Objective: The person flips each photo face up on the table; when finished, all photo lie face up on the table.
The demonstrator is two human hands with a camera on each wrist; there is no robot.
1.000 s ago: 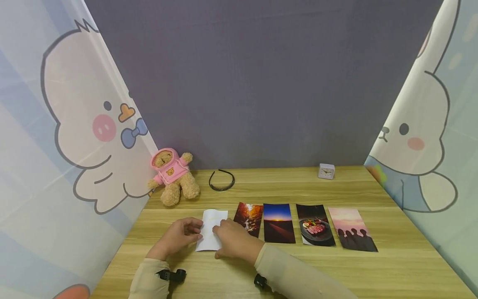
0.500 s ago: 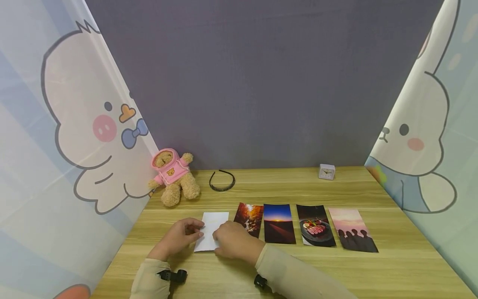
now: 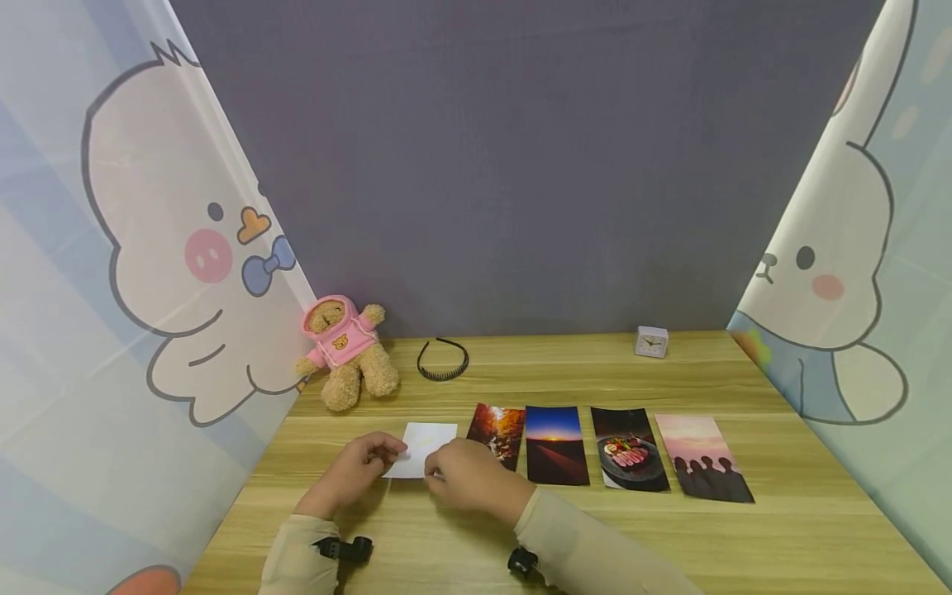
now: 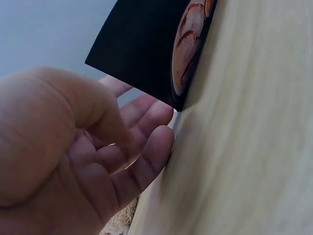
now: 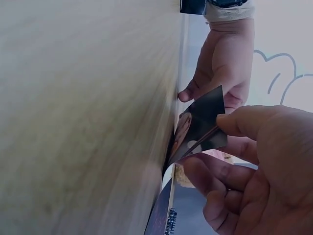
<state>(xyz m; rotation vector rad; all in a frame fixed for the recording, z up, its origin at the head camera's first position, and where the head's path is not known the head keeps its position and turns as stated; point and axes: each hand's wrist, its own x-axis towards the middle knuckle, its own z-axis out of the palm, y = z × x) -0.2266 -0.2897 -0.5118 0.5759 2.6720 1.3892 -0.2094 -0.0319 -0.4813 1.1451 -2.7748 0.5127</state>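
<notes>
A photo print point(image 3: 422, 446) with its white back facing up lies between my hands in the head view. Its near end is raised, and the wrist views show its dark underside picture point(image 4: 134, 41) with meat on a plate. My right hand point(image 3: 472, 473) pinches the print's near right part, thumb point(image 5: 239, 120) on the picture side and forefinger against the other. My left hand point(image 3: 357, 469) rests by the left edge, fingers loosely bent. In the left wrist view some of its fingers pass behind the print, while the thumb stays off it.
Several photos lie picture-up in a row to the right: autumn woods point(image 3: 494, 434), sunset road point(image 3: 556, 446), plated food point(image 3: 630, 450) and silhouettes point(image 3: 702, 457). Behind stand a teddy bear point(image 3: 349, 351), a black headband point(image 3: 442, 372) and a small clock point(image 3: 651, 341) on the wooden table point(image 3: 796, 529).
The print's near end has been lifted from the table, so its white back looks shorter. My right hand has shifted very slightly with it; the left has hardly moved.
</notes>
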